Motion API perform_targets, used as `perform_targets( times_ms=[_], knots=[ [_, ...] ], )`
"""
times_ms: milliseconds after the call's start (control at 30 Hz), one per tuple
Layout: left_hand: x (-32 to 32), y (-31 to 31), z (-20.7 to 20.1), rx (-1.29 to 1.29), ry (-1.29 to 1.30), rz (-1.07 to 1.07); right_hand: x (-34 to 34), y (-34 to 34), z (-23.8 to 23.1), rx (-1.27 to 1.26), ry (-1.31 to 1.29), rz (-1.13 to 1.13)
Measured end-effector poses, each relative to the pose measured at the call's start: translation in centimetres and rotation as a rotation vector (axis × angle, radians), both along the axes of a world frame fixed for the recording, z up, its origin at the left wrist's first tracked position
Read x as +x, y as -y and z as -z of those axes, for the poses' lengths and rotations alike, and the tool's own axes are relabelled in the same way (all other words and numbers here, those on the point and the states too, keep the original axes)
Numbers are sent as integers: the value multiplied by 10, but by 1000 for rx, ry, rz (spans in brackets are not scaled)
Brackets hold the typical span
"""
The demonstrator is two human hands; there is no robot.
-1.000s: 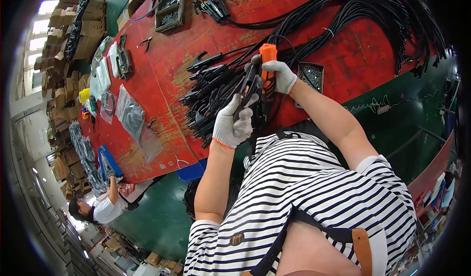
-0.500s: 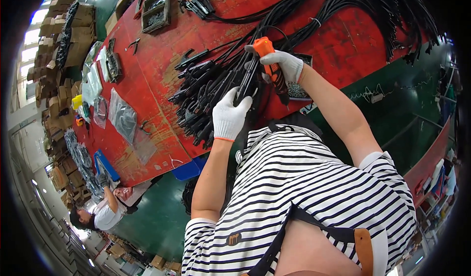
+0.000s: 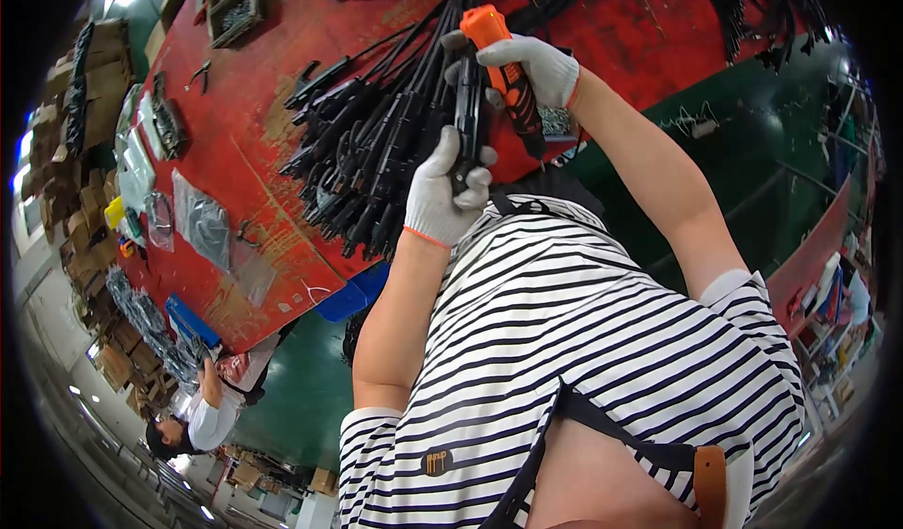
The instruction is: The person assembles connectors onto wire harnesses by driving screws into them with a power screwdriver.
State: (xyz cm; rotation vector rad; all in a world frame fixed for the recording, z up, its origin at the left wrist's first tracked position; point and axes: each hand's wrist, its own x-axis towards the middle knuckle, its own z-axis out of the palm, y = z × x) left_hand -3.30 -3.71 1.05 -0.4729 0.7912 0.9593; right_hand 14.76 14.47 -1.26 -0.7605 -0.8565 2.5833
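Note:
My left hand [image 3: 445, 189], in a white knitted glove, is closed around the lower end of a long black plastic part [image 3: 467, 106]. The part points away from me over the table. My gloved right hand [image 3: 538, 66] grips an orange and black power screwdriver [image 3: 486, 27], its tip slanting down toward my waist. Some fingertips of that hand show past the screwdriver, beside the black part; whether they touch it I cannot tell. Just left of my hands a fanned heap of similar black parts with cables [image 3: 362, 157] lies on the red table [image 3: 249, 106].
Behind the right wrist stands a tray of small screws [image 3: 559, 123]. A divided wooden box [image 3: 235, 7], pliers [image 3: 200, 76] and plastic bags [image 3: 200, 217] lie toward the left. A blue bin [image 3: 350, 294] hangs by the near edge. Another person [image 3: 202, 416] works at far left.
The view has shifted, so the table's things sit further up and left. My left fingers have curled more closely around the black part. The screwdriver stays in my right hand.

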Motion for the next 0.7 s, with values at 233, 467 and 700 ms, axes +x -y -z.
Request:
perform_targets(
  times_ms=[233, 467, 700],
  knots=[
    [16, -10, -11, 129, 76, -66, 10, -3, 13, 96, -37, 6],
    [15, -5, 7, 140, 89, -33, 19, 2, 10, 90, -56, 42],
    [0, -9, 11, 112, -16, -31, 76, -6, 3, 423, 310, 678]
  ],
)
